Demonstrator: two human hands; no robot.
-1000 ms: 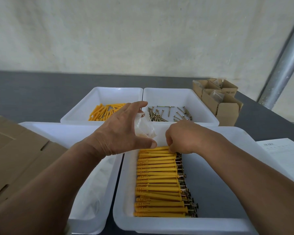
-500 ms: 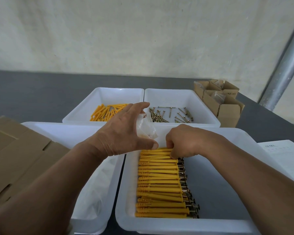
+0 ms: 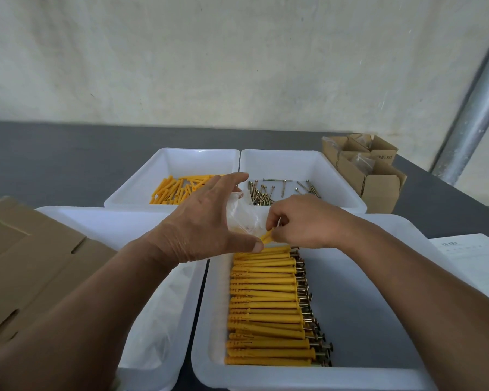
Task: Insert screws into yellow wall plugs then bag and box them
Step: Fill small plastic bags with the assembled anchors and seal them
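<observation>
Plug (image 3: 266, 237) at bag (image 3: 244, 218) mouth, centre of frame.
Left hand (image 3: 201, 227) grips bag; right hand (image 3: 305, 224) pinches plug, both above lower-right tray (image 3: 378, 320) of plugs (image 3: 266, 306).

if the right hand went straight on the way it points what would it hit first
Most likely the bag that the left hand holds: the right hand aims its plug there, though depth is unclear.

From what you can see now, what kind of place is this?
Probably a hardware packing bench: white trays hold loose yellow wall plugs, screws and a row of assembled plugs, with small cardboard boxes beside them.
</observation>
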